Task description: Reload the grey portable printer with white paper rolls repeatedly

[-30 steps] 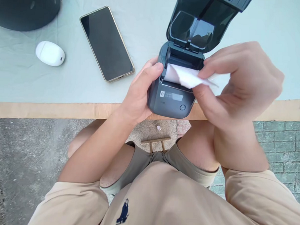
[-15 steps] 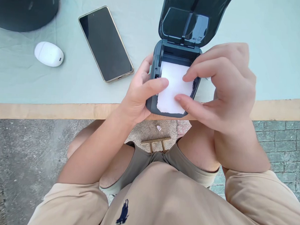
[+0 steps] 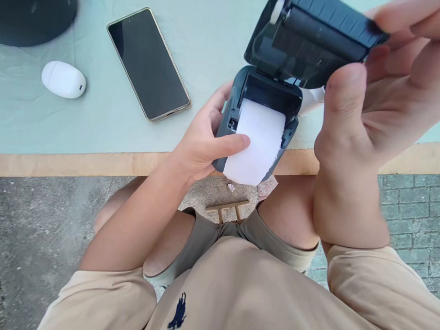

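A small dark portable printer [image 3: 274, 93] is held at the table's front edge with its lid [image 3: 320, 40] raised. My left hand [image 3: 204, 140] wraps round the left side of its body, the thumb pressing on the white paper strip [image 3: 261, 128]. That paper comes out of the compartment and hangs a little past the printer's front edge; its right side looks ragged. My right hand [image 3: 376, 99] grips the lid's right end between thumb and fingers. A roller and a white gear show on the lid's underside. Whether a paper roll lies deeper inside is hidden.
On the pale green tablecloth lie a phone [image 3: 149, 64] and a white earbud case [image 3: 64, 80]. A black rounded object [image 3: 33, 16] stands at the far left. Some white item [image 3: 312, 99] is partly hidden behind the printer. The wooden table edge [image 3: 96, 164] runs above my knees.
My right hand has moved from the paper up to the lid and tilted it towards me. The paper has curled outward past the front edge. My left hand keeps its hold.
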{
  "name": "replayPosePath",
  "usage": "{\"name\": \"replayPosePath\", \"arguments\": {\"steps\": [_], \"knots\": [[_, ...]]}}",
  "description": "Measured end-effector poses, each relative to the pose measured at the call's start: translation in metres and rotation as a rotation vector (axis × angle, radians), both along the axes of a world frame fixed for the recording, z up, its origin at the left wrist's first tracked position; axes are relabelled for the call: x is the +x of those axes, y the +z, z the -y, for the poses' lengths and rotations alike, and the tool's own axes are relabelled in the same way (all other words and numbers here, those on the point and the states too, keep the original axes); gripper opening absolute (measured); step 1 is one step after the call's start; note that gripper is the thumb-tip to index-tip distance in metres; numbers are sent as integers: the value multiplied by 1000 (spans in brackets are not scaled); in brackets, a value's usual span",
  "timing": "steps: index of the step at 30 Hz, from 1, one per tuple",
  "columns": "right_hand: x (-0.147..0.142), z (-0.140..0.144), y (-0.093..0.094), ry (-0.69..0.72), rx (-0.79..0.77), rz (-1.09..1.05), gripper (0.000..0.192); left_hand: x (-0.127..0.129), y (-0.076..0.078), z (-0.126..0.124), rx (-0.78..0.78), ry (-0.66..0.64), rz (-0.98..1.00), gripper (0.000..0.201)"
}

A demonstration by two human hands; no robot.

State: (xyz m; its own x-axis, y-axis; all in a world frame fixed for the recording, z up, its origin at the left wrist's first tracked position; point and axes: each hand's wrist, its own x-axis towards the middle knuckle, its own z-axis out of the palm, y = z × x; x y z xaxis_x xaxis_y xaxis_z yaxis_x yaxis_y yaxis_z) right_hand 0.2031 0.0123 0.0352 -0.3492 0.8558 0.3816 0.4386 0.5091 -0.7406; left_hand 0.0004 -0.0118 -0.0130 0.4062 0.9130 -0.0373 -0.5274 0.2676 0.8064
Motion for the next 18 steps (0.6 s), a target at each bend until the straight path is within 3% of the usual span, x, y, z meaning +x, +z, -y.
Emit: {"name": "replayPosePath", "arguments": {"steps": [4,9,18], "knots": [[-9,6,-10,-30,97,42,36,2,-1,1,-28,56,32,47],[-22,11,-17,-19,302,32,12,4,1,2,-68,109,46,45],[-23,10,-18,53,276,62,5,4,4,1,-120,120,70,48]]}}
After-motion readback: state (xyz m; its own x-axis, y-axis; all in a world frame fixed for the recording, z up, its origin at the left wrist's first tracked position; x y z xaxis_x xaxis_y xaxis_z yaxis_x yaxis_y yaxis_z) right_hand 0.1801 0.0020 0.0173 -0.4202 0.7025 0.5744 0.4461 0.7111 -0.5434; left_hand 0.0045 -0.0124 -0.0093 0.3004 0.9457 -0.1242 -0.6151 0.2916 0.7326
